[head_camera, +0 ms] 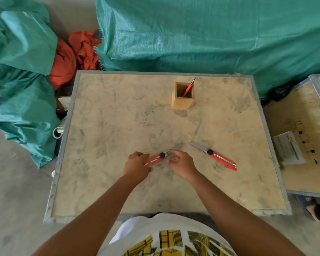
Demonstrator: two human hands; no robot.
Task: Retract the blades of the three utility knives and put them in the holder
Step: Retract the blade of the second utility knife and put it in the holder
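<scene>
Both hands are meeting on a red utility knife near the front middle of the wooden table top.

The left hand (136, 166) is lying over the tail of the near knife (156, 159), fingers curled down onto its red handle, while the right hand (181, 164) is reaching in at the blade end with forefinger and thumb narrowed close to the metal; whether they are actually pinching it cannot be told. A second knife (213, 155) is lying just to the right of the right hand, apart from it, its blade sticking out toward the left. Farther back, the square wooden holder (182, 101) is standing upright with a third knife (188, 88) leaning inside it, its tip poking above the rim. The table (118, 117) is showing a worn, smudged surface.
</scene>
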